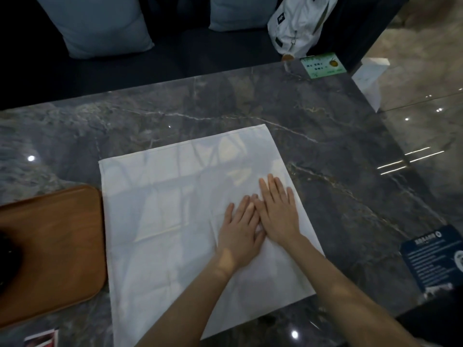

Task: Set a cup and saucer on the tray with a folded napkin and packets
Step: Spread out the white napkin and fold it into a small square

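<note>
Left hand (240,231) and right hand (278,211) lie flat, fingers spread, overlapping on the unfolded napkin (162,221).

I see a dark marble surface (250,101) carrying a spread white napkin (175,209), a wooden tray (62,234) just beside it, and printed cards (323,65).

The napkin (175,221) is white woven cloth, matt, thin, with faint creases and a stitched hem. Under it the table (325,146) is dark grey marble-look stone, polished glossy and mirroring ceiling lights. Left of the napkin, the tray (57,246) is brown wood with a smooth satin finish.
</note>
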The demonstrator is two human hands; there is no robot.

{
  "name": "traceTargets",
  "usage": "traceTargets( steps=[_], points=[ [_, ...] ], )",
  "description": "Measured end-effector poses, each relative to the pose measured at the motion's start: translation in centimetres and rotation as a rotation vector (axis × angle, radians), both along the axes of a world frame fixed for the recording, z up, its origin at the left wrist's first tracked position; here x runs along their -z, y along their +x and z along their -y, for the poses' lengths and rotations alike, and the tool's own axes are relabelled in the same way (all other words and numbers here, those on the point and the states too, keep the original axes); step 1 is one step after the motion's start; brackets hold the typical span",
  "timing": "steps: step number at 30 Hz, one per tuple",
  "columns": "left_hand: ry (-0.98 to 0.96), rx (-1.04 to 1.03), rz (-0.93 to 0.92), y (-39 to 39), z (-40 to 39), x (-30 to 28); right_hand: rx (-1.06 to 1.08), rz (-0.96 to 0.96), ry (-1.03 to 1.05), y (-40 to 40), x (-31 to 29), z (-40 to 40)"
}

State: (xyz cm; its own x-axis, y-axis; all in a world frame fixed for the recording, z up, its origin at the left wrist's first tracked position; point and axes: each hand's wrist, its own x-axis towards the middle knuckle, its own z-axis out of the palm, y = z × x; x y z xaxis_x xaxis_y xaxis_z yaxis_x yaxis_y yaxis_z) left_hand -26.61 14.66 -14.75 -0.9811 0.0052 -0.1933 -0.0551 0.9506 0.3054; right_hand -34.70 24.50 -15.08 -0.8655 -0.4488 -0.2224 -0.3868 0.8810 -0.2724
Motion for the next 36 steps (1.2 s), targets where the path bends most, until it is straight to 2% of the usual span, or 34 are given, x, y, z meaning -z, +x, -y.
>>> traceTargets(
  steps=[5, 9, 14, 18, 21, 24, 27, 33, 36],
  points=[
    [0.318, -0.077, -0.090, -0.8, 2.4, -1.9, 0.041, -0.088, -0.110, -1.4, -2.0, 1.7],
    [0.350, -0.257, -0.140, -2.0, 7.6, -3.6, -0.042, -0.095, -0.171, -3.1, -3.6, 4.8],
    [0.251, -0.437, -0.222, -3.8, 14.6, -4.1, -0.174, -0.098, -0.219, -5.8, -4.8, 9.9],
    [0.143, -0.481, -0.177, -4.5, 18.0, -2.7, -0.214, -0.032, -0.199, -7.5, -4.0, 12.6],
    [0.003, -0.452, -0.111, -4.7, 19.2, -1.6, -0.282, -0.058, -0.001, -8.7, -3.1, 13.7],
    [-0.043, -0.462, -0.015, -4.9, 20.2, -0.6, -0.309, -0.096, 0.125, -9.4, -2.1, 13.7],
    [-0.061, -0.471, -0.005, -5.1, 20.6, -0.2, -0.286, -0.065, 0.111, -9.6, -1.6, 13.5],
    [-0.200, -0.510, 0.043, -6.7, 20.6, -1.9, -0.273, -0.154, 0.087, -10.7, -2.4, 14.3],
    [-0.210, -0.506, 0.078, -7.6, 21.1, -2.5, -0.268, -0.152, 0.122, -11.2, -2.8, 14.7]
  ],
)
